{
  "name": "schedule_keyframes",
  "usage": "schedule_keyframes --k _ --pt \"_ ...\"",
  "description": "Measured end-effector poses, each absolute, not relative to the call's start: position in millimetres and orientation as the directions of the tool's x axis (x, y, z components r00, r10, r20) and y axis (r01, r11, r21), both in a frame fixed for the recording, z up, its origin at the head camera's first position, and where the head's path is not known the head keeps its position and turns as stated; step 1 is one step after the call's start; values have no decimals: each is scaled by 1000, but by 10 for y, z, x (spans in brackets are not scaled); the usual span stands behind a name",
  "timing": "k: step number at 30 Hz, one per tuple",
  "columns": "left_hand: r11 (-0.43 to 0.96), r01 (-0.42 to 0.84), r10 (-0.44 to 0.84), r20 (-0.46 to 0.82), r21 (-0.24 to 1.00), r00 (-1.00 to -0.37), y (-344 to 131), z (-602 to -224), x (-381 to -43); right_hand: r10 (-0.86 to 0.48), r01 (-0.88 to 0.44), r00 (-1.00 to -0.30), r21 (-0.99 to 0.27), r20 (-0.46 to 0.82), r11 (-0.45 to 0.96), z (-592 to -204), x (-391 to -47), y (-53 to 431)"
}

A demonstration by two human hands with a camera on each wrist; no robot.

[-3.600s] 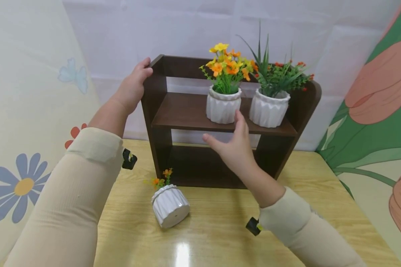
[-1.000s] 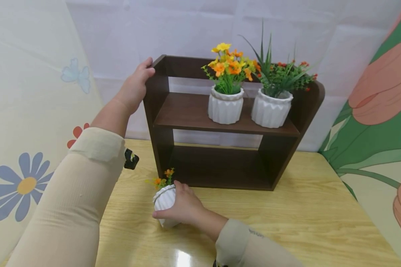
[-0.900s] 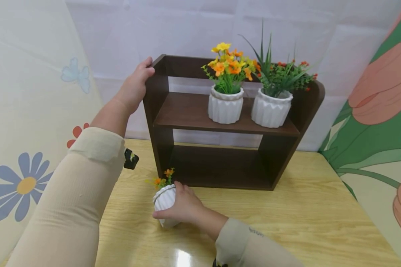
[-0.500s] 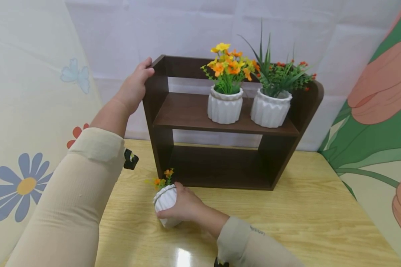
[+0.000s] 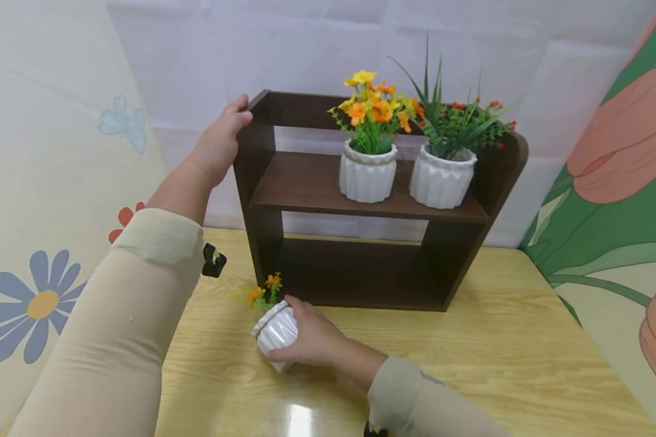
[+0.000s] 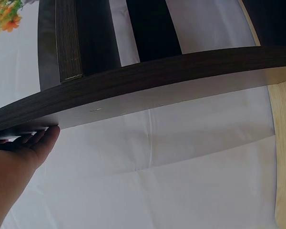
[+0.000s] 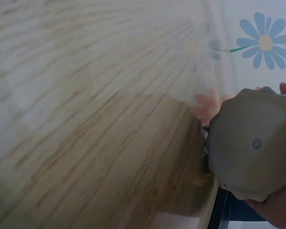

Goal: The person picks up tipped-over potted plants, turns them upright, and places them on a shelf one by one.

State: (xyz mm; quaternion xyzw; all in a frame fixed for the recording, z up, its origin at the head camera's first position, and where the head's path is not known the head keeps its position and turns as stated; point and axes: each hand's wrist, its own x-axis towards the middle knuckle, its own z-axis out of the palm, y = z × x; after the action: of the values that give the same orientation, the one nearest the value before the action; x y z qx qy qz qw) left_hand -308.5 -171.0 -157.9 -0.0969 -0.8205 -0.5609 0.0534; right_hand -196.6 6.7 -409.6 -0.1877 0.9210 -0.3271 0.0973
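In the head view, my right hand [image 5: 319,337] grips a white fluted flowerpot [image 5: 277,332] with small orange and yellow flowers [image 5: 265,292]. The pot is tipped on its side in front of the shelf's lower left corner, flowers pointing up and left. Its round base [image 7: 252,143], with a small hole, faces the right wrist camera; whether it touches the tabletop I cannot tell. My left hand [image 5: 218,142] holds the upper edge of the left side panel of a dark brown two-tier shelf [image 5: 306,182]; in the left wrist view its fingers [image 6: 45,143] lie against the outer face.
On the upper tier stand a white pot [image 5: 367,176] with yellow-orange flowers and another white pot [image 5: 443,182] with grassy leaves and red blossoms. The wooden table [image 5: 525,340] runs around the shelf's base. White and floral-print cloth [image 5: 38,303] hangs behind and beside it.
My right hand has come down from beside the upper-tier pots and taken hold of the tipped flowerpot. Its flowers have swung slightly left, and the hand has shifted slightly right. My left hand stays put.
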Motion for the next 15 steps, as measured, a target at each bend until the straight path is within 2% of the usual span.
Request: schedule_keyframes --k 15 --pt "343 222 102 199 912 -975 -1720 -1589 -3101 -569 -394 -820 -662 -60 637 -4117 -2064 338"
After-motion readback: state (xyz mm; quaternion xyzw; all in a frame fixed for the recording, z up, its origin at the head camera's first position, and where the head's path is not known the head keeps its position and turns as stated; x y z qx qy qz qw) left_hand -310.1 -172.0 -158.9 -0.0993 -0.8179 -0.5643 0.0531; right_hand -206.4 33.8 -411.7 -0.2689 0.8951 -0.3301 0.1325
